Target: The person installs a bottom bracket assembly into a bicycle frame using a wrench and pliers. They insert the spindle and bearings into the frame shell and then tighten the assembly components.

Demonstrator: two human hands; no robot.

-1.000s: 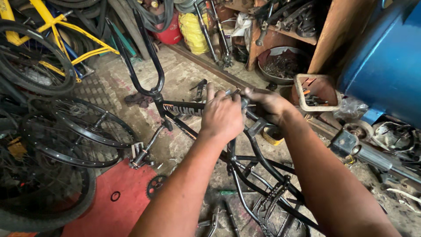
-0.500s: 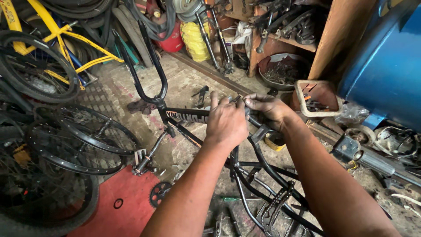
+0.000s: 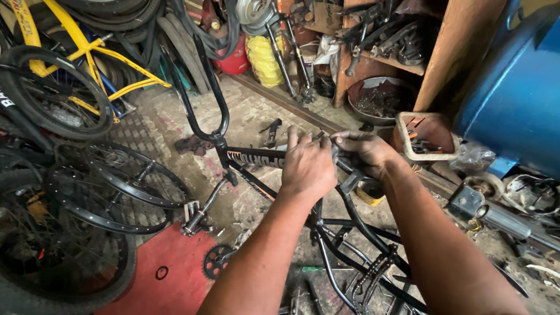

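My hands have edged left along the black bike frame [image 3: 256,158] lying on the floor, left hand [image 3: 308,166] and right hand [image 3: 364,153] closed around its seat end, where a slip could pinch fingers.

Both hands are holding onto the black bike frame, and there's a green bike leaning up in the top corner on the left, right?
Not quite. The bike in the top left corner is yellow, not green; the head view shows it. The rest holds: the left hand and right hand are both on the black bike frame.

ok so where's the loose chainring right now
In the head view, the chainring lies on the floor at lower left, at the red mat's edge, below the pedal.
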